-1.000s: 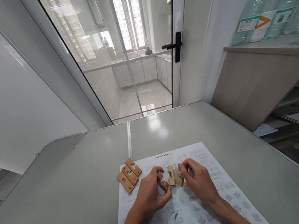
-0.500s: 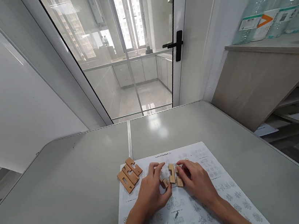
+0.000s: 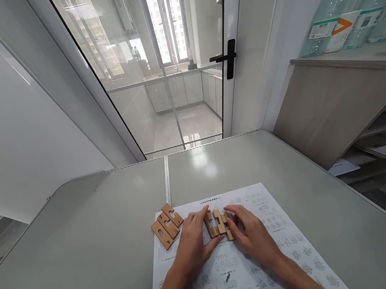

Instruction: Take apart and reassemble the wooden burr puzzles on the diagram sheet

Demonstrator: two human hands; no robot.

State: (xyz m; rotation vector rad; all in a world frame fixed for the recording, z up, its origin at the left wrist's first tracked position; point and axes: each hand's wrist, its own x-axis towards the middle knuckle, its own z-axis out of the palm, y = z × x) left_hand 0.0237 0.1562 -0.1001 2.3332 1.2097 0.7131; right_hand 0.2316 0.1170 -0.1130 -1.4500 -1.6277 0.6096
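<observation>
Three notched wooden puzzle blocks stand side by side on a printed sheet (image 3: pixel 228 277). My left hand (image 3: pixel 194 244) curls around the left block (image 3: pixel 212 229), fingers at its far end and thumb at the near end. The middle block (image 3: pixel 219 221) sits right against it. On the other side, my right hand (image 3: pixel 252 234) pinches the right block (image 3: pixel 230 234), whose far part is partly hidden by my fingers. Beyond my left hand, three flat wooden pieces with cut-outs and numbers (image 3: pixel 167 226) lie in a slanted row, partly on the sheet.
The grey table (image 3: pixel 103 251) has a pale seam (image 3: pixel 167 181) running away from me. A glass door with a black handle (image 3: pixel 229 58) stands behind its far edge. At the right is a wooden shelf (image 3: pixel 345 60) with several clear bottles (image 3: pixel 325 13).
The left block has been turned from a tilt and now stands next to the middle one. The blocks are closer together, and the middle one has shifted slightly left.
</observation>
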